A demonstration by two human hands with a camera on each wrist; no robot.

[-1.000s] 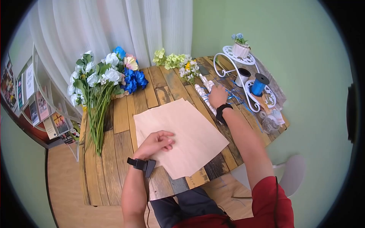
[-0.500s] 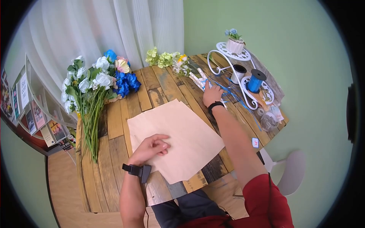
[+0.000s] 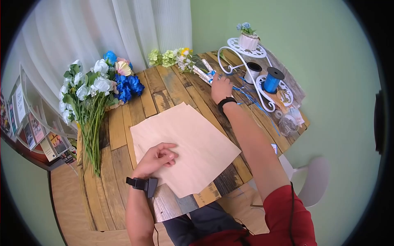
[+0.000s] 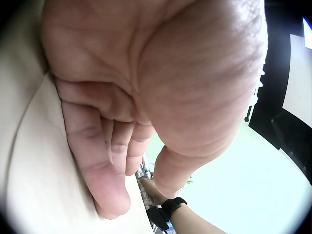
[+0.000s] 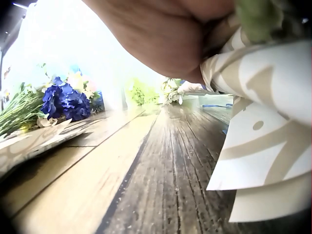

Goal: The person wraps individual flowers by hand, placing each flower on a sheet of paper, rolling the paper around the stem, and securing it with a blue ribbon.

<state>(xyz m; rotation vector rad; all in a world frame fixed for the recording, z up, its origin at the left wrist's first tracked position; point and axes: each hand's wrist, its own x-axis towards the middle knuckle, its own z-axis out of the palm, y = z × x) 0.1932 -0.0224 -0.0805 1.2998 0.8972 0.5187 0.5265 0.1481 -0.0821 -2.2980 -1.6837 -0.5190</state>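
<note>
On the brown wrapping paper (image 3: 184, 151) rests my left hand (image 3: 158, 158), its fingers relaxed and loosely bent, with nothing in the palm; in the left wrist view its little-finger side lies along the paper. My right hand (image 3: 222, 89) reaches to the back right and grips a rolled white-and-tan patterned paper (image 5: 258, 73), whose loose edges hang toward the right wrist camera. Most of its fingers are hidden there. Another end of the patterned rolls (image 3: 201, 74) shows past the fingers, with blue ribbon (image 3: 252, 98) tangled beside them.
White roses (image 3: 98, 82) and blue flowers (image 3: 129, 86) with long stems lie at left. Green and white blossoms (image 3: 168, 58) lie at the back. At right stand a white scrolled stand (image 3: 248, 67), a blue ribbon spool (image 3: 272, 82) and a white spool (image 3: 253, 74).
The head view has swung, so the table appears shifted left. The patterned roll that stretched below my right hand has swung under it, and the hand has moved slightly left. My left hand stays put.
</note>
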